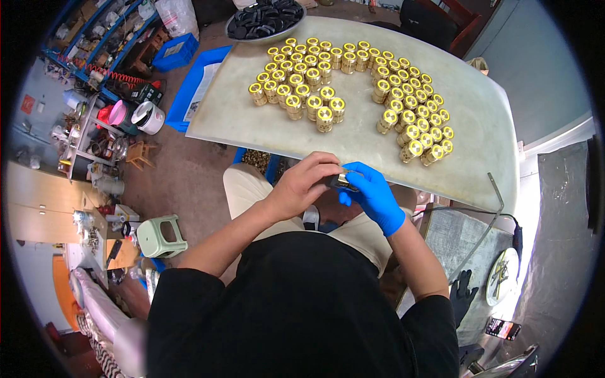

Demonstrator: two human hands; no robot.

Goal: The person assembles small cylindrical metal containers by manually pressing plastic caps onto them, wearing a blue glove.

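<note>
The person sits at the near edge of a pale table [479,126], both hands raised together just in front of it, over the lap. The left hand [302,186] is bare, its fingers curled down over a small brass fitting [344,182]; the right hand [373,195], in a blue glove, pinches the same piece from the other side. Only a sliver of the fitting shows between the two hands, so I cannot tell how firm either grip is or which way the piece is turned.

The weak spot, as I judge it, is that the piece is held off the table edge, with only the knees and the floor under it. If a finger slips, it probably falls and rolls off among the clutter by the green stool [161,236]. The bare hand and the gloved one likely grip differently, so a twist could turn the piece in one of them.

The rows of brass fittings [353,88] stand upright and packed close on the table, many touching. A careless reach or a sleeve brushing the nearest ones could tip one into the next. The tray of black caps [265,19] overhangs the far edge, and a jolt to the table might shift it.
</note>
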